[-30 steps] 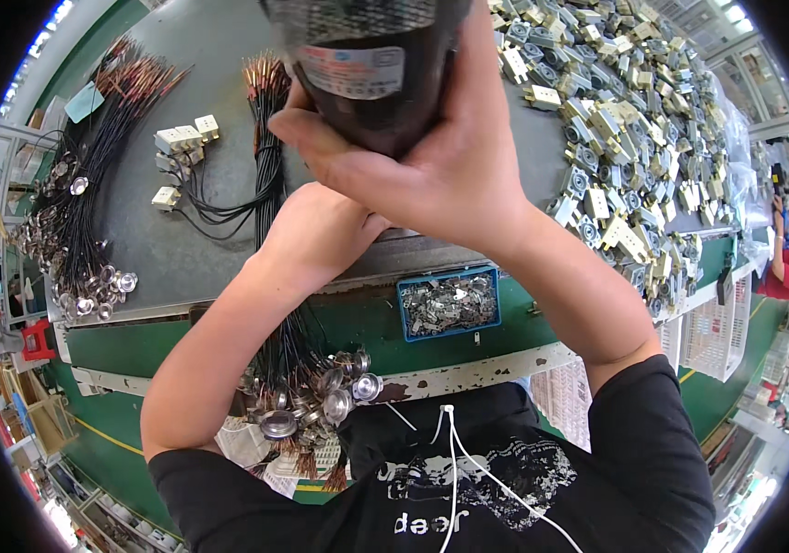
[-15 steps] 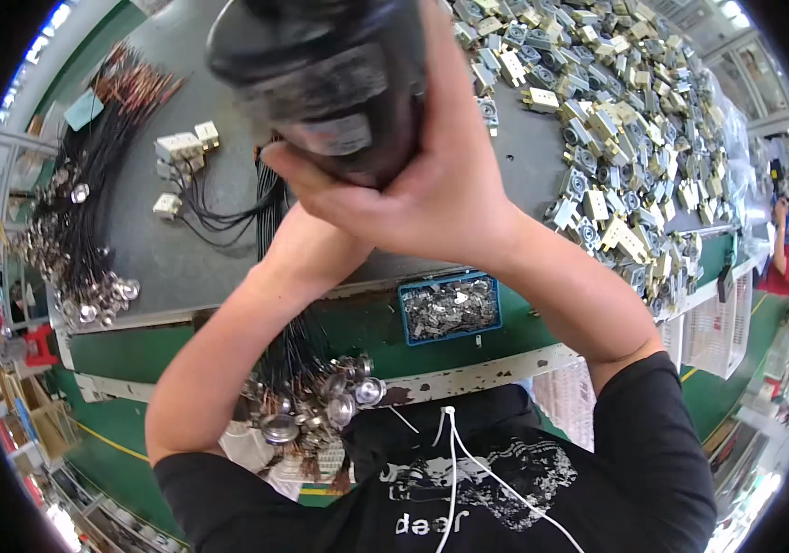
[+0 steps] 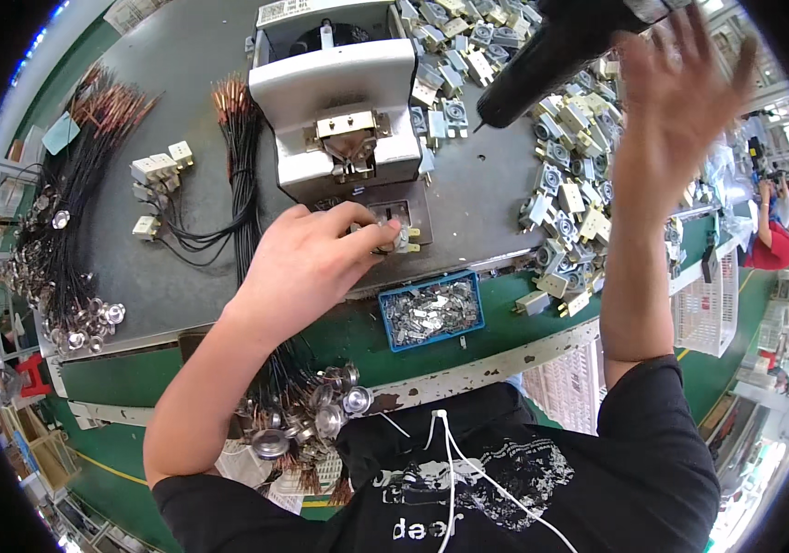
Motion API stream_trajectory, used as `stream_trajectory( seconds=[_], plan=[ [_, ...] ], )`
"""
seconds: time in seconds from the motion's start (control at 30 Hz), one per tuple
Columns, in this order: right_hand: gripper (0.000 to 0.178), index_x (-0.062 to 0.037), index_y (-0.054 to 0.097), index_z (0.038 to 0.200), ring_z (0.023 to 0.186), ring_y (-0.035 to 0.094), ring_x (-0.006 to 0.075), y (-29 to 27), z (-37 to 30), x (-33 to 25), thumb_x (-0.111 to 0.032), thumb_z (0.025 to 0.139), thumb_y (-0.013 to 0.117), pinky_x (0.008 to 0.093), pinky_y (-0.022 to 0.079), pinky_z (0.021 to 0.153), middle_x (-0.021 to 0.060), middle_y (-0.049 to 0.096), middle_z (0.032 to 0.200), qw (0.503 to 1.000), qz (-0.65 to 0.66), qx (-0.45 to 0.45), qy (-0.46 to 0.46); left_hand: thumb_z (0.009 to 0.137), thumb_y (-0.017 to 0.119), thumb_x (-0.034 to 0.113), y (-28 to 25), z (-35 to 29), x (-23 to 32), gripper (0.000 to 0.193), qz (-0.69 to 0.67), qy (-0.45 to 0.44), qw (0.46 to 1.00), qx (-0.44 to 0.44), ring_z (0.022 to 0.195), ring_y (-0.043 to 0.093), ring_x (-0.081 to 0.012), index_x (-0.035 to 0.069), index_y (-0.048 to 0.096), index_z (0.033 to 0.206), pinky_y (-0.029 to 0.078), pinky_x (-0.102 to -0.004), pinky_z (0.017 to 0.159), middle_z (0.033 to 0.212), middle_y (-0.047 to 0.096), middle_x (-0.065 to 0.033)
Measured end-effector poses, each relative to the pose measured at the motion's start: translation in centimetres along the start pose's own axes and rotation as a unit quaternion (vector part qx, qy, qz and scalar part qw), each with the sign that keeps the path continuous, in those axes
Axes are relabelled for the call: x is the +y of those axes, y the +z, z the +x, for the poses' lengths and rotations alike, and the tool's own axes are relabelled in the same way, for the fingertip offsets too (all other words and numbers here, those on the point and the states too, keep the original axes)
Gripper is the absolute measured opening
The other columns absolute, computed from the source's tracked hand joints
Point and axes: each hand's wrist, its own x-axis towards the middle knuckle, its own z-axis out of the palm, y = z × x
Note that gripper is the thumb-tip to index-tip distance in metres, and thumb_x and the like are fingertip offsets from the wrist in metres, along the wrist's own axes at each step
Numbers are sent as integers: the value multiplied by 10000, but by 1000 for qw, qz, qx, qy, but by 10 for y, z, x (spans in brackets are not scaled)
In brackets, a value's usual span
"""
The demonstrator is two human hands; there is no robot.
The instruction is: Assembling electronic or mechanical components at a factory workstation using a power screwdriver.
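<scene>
Below the front of a silver-and-black machine [image 3: 344, 88], my left hand [image 3: 316, 253] has thumb and forefinger pinched on a small grey-and-cream connector block [image 3: 407, 241]. That block rests at a shallow metal fixture [image 3: 420, 210], and my fingers hide much of it. Up at the right, my right hand [image 3: 671, 115] is raised, slightly blurred, its fingers spread. Just left of those fingers hangs a black power screwdriver [image 3: 551, 60], its thin tip pointing down and left; the hand no longer wraps round it.
Grey-and-cream blocks [image 3: 556, 198] cover the table's right side. A blue tray [image 3: 431, 313] of small metal pieces sits at the front edge. Black wire bundles [image 3: 242, 175] lie left of the machine, one hanging over the edge with metal lamp sockets [image 3: 328, 419]. Wired cream blocks [image 3: 155, 168] lie farther left.
My right hand has let go of the screwdriver and moved up and right, the tool shifting right too. The machine and my left hand's pinch, hidden before, now show.
</scene>
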Motion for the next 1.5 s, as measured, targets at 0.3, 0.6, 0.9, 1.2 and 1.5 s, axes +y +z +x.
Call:
stream_trajectory(
  seconds=[0.3,0.6,0.9,1.2,1.5],
  plan=[
    [454,-130,612,1355,1151,627,363,-169,-26,14,-200,920,720,431,482,1018,162,701,1190,585,-608,-507,177,995,660,187,-65,-26,-52,288,29,-138,924,354,1018,656,-326,74,660,1260,501,-429,928,1153,674,-115],
    [530,-21,385,1555,1040,706,250,-105,-33,-26,-131,1051,511,380,630,850,146,600,1292,814,-57,-276,507,897,715,158,-71,-26,-41,169,78,-173,978,90,981,670,-314,74,693,1042,534,-409,868,1030,700,-120],
    [424,3,583,1321,1129,670,209,-16,-99,-34,-25,925,731,357,578,963,120,645,1239,744,-25,-438,505,868,747,215,-31,-40,-11,207,60,-112,983,-131,951,673,-300,68,661,985,536,-431,836,906,670,-91],
    [362,-107,718,1173,1048,663,275,-19,-125,-18,-180,832,817,414,520,915,78,727,1098,792,-248,-538,148,894,742,112,-31,-39,-17,211,-77,-168,983,-4,892,663,-257,64,709,1097,545,-363,748,1018,684,-81],
    [402,-88,707,1234,1104,681,279,-21,-130,-31,-103,839,780,410,533,904,84,720,1240,783,-304,-542,39,896,747,136,-30,-32,-16,232,-115,-187,975,11,871,681,-233,50,717,1109,546,-343,736,1023,711,-82]
  ],
)
